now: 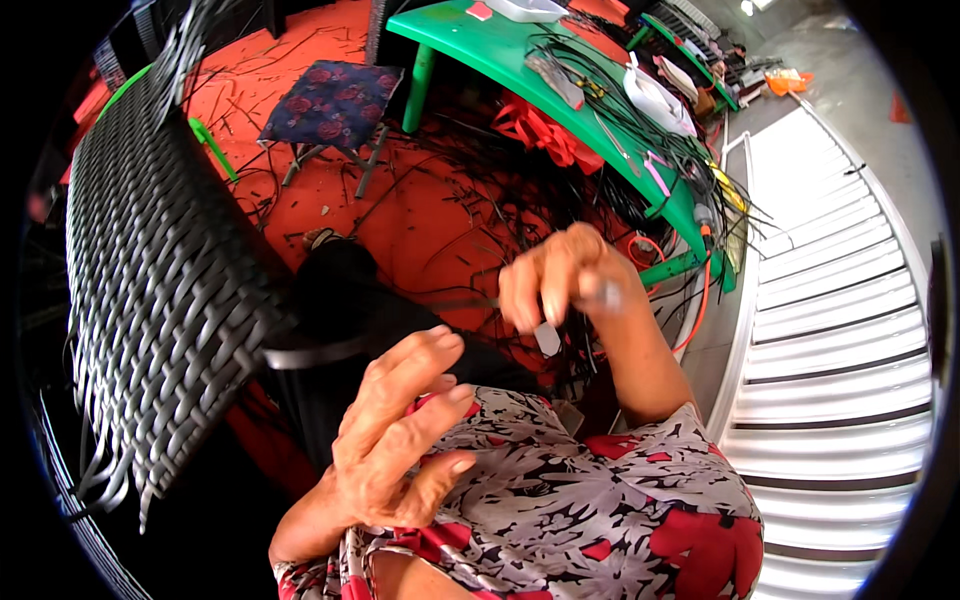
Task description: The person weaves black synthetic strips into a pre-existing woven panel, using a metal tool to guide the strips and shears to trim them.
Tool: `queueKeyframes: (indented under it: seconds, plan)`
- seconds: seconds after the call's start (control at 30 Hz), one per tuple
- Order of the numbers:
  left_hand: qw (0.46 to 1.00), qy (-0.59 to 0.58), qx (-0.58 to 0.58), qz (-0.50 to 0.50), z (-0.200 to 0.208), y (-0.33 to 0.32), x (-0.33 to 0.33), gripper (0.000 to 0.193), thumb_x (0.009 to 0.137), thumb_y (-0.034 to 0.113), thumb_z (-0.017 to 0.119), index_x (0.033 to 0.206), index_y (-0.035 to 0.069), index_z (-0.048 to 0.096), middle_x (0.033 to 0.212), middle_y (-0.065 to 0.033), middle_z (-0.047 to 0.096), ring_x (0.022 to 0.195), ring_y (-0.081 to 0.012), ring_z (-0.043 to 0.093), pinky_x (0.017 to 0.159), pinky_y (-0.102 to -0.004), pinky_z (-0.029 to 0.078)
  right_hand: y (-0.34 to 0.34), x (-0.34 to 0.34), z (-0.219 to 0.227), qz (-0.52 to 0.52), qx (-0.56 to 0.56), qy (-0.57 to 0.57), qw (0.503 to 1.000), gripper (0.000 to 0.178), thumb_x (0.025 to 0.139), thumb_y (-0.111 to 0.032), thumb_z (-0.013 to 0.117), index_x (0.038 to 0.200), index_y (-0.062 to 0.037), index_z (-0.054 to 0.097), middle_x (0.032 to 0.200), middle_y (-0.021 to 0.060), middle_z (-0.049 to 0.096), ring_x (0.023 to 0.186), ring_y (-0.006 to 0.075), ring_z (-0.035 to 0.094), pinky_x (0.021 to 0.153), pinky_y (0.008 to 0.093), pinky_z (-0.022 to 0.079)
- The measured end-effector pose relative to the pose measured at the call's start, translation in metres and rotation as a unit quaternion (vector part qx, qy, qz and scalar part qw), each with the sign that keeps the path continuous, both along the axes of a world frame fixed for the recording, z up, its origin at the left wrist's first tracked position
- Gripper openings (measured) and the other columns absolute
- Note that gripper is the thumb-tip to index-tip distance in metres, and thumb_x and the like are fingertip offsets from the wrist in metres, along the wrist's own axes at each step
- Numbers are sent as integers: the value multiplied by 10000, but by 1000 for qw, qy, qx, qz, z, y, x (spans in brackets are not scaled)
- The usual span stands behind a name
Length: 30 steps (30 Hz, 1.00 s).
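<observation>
My left hand is raised in front of my chest, its fingers apart with nothing between them. To its upper right, my right hand is closed around a slim tool with a rounded grey end. A thin dark shaft seems to point left from that fist, but blur hides its exact kind. Below the fingers, a small pale flat piece shows. At the left stands a woven panel of dark grey plastic strips, with loose strip ends at its top and bottom. One flat strip sticks out from its edge towards my left hand.
A green table at the back carries black strips, white bags and tools. A stool with a flowered seat stands on the red floor, among scattered offcuts. Red ribbon hangs under the table. White slats run along the right.
</observation>
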State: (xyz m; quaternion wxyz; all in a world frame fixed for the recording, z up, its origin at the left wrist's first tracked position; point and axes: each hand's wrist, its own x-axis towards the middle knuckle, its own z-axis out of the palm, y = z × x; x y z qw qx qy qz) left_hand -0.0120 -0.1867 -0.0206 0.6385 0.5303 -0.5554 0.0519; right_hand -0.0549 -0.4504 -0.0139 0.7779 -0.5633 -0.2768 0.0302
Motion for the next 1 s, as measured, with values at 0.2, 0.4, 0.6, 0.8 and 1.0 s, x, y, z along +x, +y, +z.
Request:
queueKeyframes:
  seconds: [0.2,0.4,0.6,0.8,1.0]
  plan:
    - [984,90,88,-128,14,-16,-2,360,749,127,750,996,-101,622,1040,-275,619,925,-382,647,783,-417,539,-203,42,-68,-535,-535,151,637,429,899,-428,574,962,-11,653,858,153,680,829,268,666,746,380,498]
    - [947,167,133,-242,8,-12,1,342,840,142,695,1079,-78,586,1044,-221,604,952,-360,622,787,-411,527,-482,-60,-153,-386,-852,-275,223,269,919,-267,522,1052,-71,648,972,257,592,902,441,551,784,554,424]
    - [957,192,166,-144,-5,-45,-23,237,828,140,679,959,-26,572,911,-166,588,851,-346,602,691,-426,502,-408,-29,-153,-470,-847,213,126,531,927,-377,517,1395,-179,362,1264,149,522,1115,426,526,902,560,464]
    - [965,148,136,-169,-10,-62,-9,161,778,120,637,783,-22,563,750,-170,573,740,-365,590,621,-454,452,-488,-100,-179,-581,-785,63,207,359,901,-157,500,1243,-81,580,1049,192,646,901,393,636,774,503,521]
    - [957,75,92,-265,27,-51,-38,190,806,130,564,828,-56,531,789,-194,560,801,-375,580,675,-452,468,-159,6,-53,-591,-343,29,729,406,987,-173,476,1328,44,496,1025,128,630,736,142,536,693,283,480]
